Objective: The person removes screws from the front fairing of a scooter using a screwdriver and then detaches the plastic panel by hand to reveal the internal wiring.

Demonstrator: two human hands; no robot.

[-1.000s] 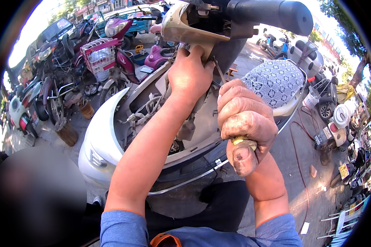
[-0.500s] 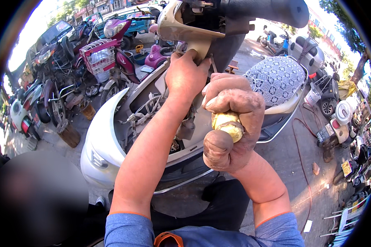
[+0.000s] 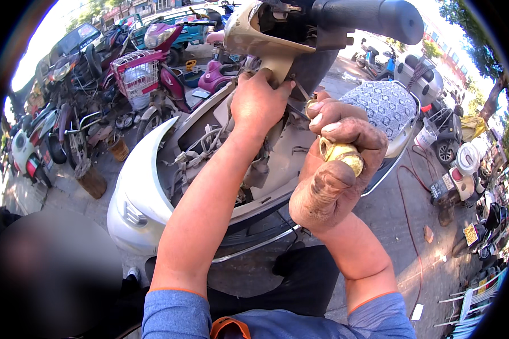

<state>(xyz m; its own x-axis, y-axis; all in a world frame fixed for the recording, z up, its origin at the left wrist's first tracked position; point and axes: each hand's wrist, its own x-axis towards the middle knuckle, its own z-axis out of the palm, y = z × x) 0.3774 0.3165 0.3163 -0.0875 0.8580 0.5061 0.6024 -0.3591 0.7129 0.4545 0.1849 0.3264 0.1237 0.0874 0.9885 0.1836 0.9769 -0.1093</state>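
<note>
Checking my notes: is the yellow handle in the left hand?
No, the right hand grips the yellow handle; the left hand is at the beige panel.

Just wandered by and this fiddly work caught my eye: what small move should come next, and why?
Perhaps a small, gentle twist of the yellow-handled tool by the right hand, because its thin shaft points up toward the cream panel and the left hand is there to steady it. Whether the tip is seated is too small to tell.
</note>
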